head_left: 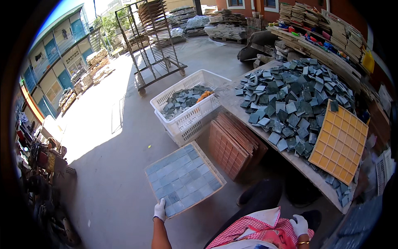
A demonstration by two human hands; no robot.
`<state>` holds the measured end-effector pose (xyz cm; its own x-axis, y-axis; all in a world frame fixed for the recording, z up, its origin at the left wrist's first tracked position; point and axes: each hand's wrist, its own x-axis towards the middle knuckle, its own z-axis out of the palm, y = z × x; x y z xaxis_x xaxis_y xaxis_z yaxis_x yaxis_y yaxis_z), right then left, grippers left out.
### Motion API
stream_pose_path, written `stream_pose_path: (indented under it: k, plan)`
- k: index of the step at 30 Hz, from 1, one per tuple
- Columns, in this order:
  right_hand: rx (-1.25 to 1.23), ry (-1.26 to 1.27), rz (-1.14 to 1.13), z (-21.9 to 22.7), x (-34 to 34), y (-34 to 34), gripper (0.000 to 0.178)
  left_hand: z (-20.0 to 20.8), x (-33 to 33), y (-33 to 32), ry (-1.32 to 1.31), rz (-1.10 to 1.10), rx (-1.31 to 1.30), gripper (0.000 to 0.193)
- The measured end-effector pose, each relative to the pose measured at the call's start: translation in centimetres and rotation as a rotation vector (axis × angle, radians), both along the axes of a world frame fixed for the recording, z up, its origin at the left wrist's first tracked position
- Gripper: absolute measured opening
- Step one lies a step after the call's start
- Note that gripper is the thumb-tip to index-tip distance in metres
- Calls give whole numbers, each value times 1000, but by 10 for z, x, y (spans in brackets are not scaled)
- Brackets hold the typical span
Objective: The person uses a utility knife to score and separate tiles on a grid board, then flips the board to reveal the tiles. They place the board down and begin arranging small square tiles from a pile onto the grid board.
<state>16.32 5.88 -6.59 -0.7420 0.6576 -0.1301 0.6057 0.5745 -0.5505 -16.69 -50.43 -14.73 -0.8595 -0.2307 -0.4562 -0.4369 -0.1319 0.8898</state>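
My left hand (160, 209), in a white glove, grips the near left corner of a square board filled with rows of blue-grey tiles (182, 176). Tan edging shows along the board's right and lower sides. My right hand (299, 226), gloved too and with a bracelet at the wrist, lies by my lap on a pink checked cloth (269, 226), holding nothing I can see. Over on the work table, a yellow grid frame (340, 143) leans against a heap of loose dark tiles (290, 97); one tile lies at its top corner.
Reddish-brown grid frames (230, 143) stand stacked against the table (282, 155). Beyond the board, a white plastic crate (192, 118) holds tile pieces and something orange. A wheeled metal rack (155, 68) stands farther back. Parked vehicles (47, 166) line the left side.
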Motion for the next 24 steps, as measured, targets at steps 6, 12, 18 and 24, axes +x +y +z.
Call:
stream_pose_path:
  k: [6, 12, 18, 24]
  plan:
    - [55, 11, 70, -1, -2, -4, 35, 39, -23, -12, -195, -264, -1306, 54]
    - [130, -6, 88, -4, 5, -7, 36, 86, -6, 21, -19, -225, -1184, 71]
    - [114, -12, 122, -2, 7, -7, 37, -22, 71, 25, 159, -238, -920, 108]
    - [87, -39, 130, -6, 0, -5, 37, -8, 66, 44, 111, -347, -1250, 117]
